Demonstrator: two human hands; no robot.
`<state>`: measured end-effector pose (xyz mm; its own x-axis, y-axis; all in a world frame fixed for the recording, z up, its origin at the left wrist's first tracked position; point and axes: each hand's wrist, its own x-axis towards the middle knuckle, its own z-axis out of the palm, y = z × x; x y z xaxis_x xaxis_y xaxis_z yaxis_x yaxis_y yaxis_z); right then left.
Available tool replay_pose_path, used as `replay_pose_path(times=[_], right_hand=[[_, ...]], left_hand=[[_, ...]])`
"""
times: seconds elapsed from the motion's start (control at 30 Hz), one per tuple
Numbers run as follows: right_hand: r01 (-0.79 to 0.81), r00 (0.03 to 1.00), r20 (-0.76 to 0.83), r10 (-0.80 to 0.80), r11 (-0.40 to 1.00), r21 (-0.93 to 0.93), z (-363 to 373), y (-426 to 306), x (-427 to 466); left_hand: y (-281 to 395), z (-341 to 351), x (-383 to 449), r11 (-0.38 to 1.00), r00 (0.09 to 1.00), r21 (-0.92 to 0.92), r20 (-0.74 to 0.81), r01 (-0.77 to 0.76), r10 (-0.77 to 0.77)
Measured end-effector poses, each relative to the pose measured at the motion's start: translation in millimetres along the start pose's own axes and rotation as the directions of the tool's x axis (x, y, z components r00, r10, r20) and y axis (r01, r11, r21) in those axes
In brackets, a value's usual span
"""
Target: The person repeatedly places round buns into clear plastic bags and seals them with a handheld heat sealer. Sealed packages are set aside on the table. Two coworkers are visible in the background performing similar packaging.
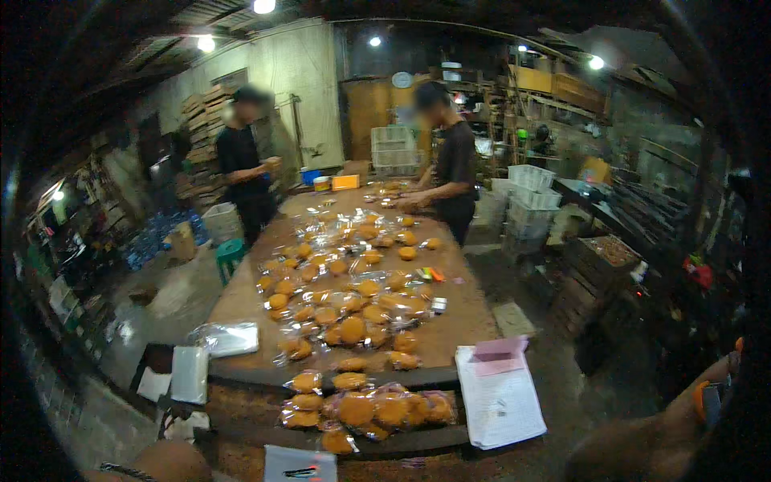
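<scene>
My right arm (644,434) reaches up along the right rim, with an orange-and-grey object (706,402) against it near the hand. The dark rim hides most of the hand, so its grip is unclear. Part of my left arm (174,463) shows at the bottom left with a dark cord (127,471); my left hand is out of view. Before me, many clear plastic packets (352,330) of round orange-brown pieces cover the middle of a wooden table (464,301). More packets (355,410) are heaped on a lower ledge at the near edge.
Ruled papers (503,403) with a pink slip lie at the near right corner. Stacks of clear bags (232,338) are at the left. A person (244,156) stands far left; another person (452,162) handles packets far right. A green stool (230,256) and white crates (533,193) flank the table.
</scene>
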<state>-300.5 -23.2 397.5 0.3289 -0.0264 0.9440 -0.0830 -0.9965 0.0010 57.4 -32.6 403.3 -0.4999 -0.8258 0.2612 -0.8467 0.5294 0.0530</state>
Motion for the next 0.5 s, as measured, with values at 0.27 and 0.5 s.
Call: replay_pose_path(times=[0.27,0.5], right_hand=[[0.088,0.993,0.081,-0.087,0.996,-0.013,13,-14,28],[-0.095,0.988,0.127,0.09,0.995,0.029,48,28,15]], left_hand=[[-12,3,-20,0.994,0.984,0.021,-0.145,-0.103,0.105],[-36,-18,-67,0.982,0.438,0.175,-0.89,0.075,0.125]])
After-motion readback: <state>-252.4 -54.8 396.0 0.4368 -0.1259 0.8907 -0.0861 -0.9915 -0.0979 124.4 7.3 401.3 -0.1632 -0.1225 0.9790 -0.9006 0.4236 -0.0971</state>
